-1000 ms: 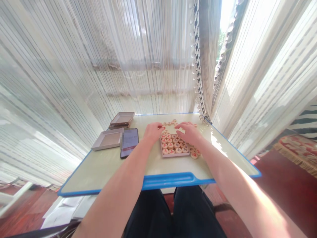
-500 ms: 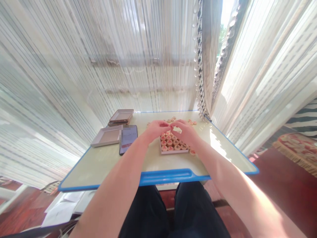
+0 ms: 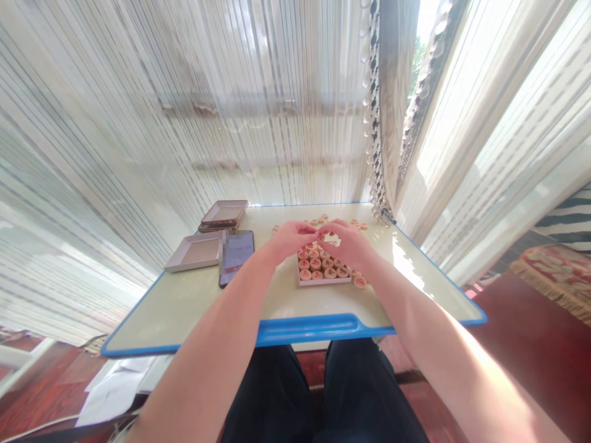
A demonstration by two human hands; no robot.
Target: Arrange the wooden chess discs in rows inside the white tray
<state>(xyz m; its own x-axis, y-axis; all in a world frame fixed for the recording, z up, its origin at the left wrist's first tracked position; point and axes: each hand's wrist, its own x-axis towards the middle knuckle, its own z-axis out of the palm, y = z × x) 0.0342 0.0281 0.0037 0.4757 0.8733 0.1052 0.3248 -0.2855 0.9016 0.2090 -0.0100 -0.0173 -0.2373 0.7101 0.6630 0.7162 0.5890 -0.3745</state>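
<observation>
My left hand [image 3: 294, 239] and my right hand [image 3: 349, 243] meet above the far part of a shallow box [image 3: 325, 282]. Between their fingertips is a small round Chinese chess piece [image 3: 321, 236] with a red mark, and the fingers of both hands are closed on it. Inside the box, rows of Chinese chess pieces [image 3: 315, 264] lie flat, some with red characters and some with black. My hands cover the box's far rows. One loose piece [image 3: 359, 282] rests on the table just right of the box, partly beside my right wrist.
More loose pieces [image 3: 318, 219] lie toward the table's far edge, with others [image 3: 357, 224] farther right. A phone [image 3: 237, 255], an open box lid [image 3: 194, 252] and stacked trays [image 3: 225, 212] sit left. The table [image 3: 295, 301] has a blue rim; curtains hang behind it.
The view has shifted slightly. My hands stay together over the box, and the red-marked face of the piece between my fingertips shows more plainly now.
</observation>
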